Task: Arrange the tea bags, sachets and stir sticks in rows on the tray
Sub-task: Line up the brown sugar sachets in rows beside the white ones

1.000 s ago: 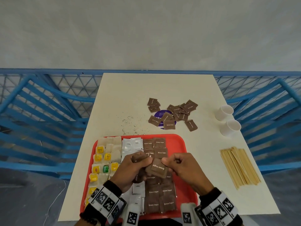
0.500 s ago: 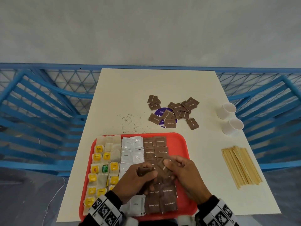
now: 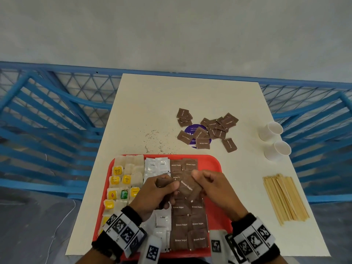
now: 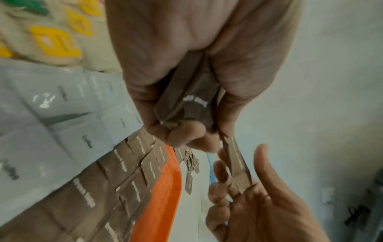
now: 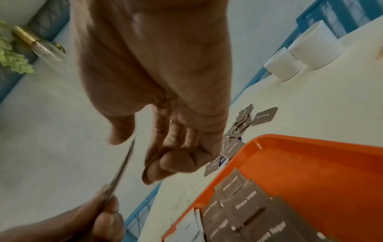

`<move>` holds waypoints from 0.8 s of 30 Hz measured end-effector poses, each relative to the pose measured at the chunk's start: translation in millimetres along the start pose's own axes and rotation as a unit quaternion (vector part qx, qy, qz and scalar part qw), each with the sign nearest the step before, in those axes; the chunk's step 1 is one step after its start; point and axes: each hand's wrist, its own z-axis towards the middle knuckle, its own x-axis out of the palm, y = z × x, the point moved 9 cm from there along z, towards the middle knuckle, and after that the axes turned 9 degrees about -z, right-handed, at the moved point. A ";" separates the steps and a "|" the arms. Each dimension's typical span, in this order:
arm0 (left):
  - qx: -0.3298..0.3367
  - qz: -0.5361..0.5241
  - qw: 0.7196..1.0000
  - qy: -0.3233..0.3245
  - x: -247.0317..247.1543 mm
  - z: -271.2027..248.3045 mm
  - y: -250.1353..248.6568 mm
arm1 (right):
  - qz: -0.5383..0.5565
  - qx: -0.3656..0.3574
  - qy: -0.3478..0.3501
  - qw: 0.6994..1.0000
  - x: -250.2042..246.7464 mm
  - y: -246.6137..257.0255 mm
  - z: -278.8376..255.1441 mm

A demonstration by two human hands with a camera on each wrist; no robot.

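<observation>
My left hand (image 3: 152, 193) grips a sachet stack (image 4: 186, 101) above the tray (image 3: 215, 164); my right hand (image 3: 215, 189), fingers curled, pinches one sachet (image 3: 187, 186) just beside it.

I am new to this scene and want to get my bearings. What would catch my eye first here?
First, the red tray at the near table edge, packed with rows of tea bags, white sachets and brown sugar sachets. Over it, the left hand grips a bundle of brown sachets and the right hand takes one. Wooden stir sticks lie to the right.
</observation>
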 end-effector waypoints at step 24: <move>-0.089 -0.104 0.981 -0.139 -66.6 -17.5 39.4 | -0.174 0.165 -0.032 0.970 16.8 -71.0 141.5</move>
